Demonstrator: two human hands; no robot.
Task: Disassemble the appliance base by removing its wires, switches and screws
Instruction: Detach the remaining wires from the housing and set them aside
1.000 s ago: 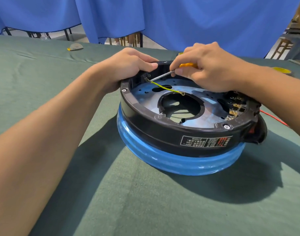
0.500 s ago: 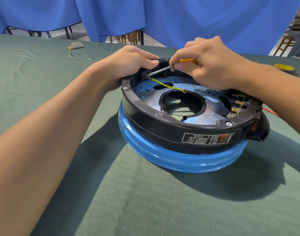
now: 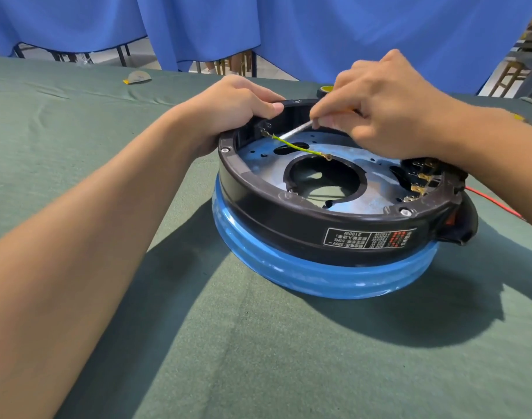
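Bracing appliance base (image 3: 289, 219), mid-table on green cloth, with left hand (image 3: 237, 110) curled over far-left rim. Screwdriver (image 3: 295, 130) tip set at wall terminal holding yellow-green wire (image 3: 292, 144); ring end loose by centre hole. Pinching shaft with right hand (image 3: 388, 110), rolled further than before, orange handle now mostly hidden. Likely mid-turn, screw not yet out.

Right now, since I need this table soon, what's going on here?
A person is taking apart a round appliance base on the green-clothed table. The left hand grips its black rim at the far side, while the right hand holds a screwdriver, tip at the inner-wall terminal where the yellow-green wire ends. That wire's other end lies by the central hole. A red wire trails out on the right.
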